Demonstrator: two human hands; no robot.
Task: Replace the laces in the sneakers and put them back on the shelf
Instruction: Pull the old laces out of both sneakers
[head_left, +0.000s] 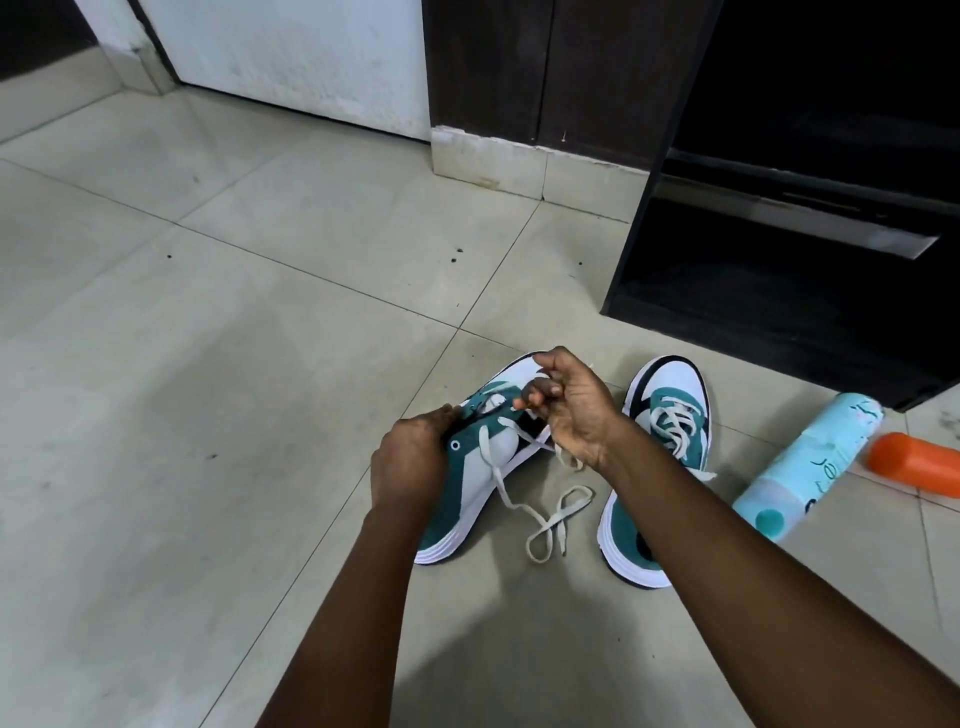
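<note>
Meanwhile, the left hand (410, 462) grips the light teal-and-white sneaker (483, 452) by its stiffer collar; the right hand (569, 410) pinches its limp, flat cream lace (519, 506), best held near the tip.

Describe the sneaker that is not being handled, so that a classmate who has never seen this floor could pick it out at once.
Start at the dark shelf unit on the right and look down to the tiled floor before it. Two teal and white sneakers lie there; take the right sneaker, beside the pale blue bottle. Unlike its partner, no hand touches it and it is laced.
</note>
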